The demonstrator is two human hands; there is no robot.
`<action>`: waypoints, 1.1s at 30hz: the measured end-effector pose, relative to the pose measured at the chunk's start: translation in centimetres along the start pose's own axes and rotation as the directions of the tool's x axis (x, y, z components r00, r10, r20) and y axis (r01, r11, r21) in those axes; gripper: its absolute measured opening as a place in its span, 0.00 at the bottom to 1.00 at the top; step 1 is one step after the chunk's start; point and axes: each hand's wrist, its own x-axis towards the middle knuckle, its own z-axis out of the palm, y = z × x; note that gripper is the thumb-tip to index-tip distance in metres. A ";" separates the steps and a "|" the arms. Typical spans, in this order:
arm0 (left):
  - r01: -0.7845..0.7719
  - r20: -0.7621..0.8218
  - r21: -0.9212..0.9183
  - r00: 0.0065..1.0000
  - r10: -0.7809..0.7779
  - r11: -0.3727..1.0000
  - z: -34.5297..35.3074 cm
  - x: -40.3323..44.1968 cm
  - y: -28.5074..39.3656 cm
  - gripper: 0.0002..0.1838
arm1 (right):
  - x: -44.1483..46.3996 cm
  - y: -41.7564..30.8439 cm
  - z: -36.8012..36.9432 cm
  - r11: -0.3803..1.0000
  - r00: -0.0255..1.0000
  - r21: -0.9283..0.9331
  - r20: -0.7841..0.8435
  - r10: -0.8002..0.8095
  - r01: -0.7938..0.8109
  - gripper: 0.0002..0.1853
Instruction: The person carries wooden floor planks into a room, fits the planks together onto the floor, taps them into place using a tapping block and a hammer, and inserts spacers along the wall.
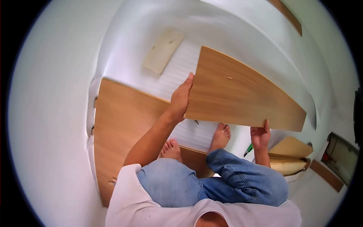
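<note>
Both my hands hold a wood-grain plank [242, 90], tilted above the white sheet on the floor. My left hand [181, 98] grips its left end, fingers along the edge and partly hidden behind it. My right hand [261, 134] clasps the near edge toward the right, thumb on the top face and the other fingers underneath. A small pale mark shows on the plank's face. Below its near edge, the tip of a dark pointed object [196, 122] peeks out. Wood-grain boards [124, 117] lie on the floor to the left, under my left forearm.
Farther ahead, a pale rectangular board [164, 51] rests on the white sheet [128, 56]. A green-handled tool [248, 150] lies near my right wrist. Stacked planks [289, 153] stand at the right, with a brown strip [327, 176] beyond. A white wall [49, 113] borders the left side.
</note>
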 end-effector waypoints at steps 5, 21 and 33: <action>-0.019 0.091 -0.074 0.996 0.026 0.997 1.0 -0.7 -0.4 0.31 | -0.7 -0.7 -0.5 0.999 0.997 0.041 0.078 -0.004 0.000 0.19; -0.102 0.012 0.082 0.995 0.102 0.991 -0.8 0.2 0.3 0.24 | -0.6 -0.9 -1.5 1.000 0.992 0.005 0.122 0.016 -0.017 0.19; -0.183 -0.168 0.719 0.890 0.423 0.671 -1.6 0.3 -0.3 0.27 | 0.6 0.3 -4.2 0.992 0.975 0.056 0.199 0.097 -0.111 0.19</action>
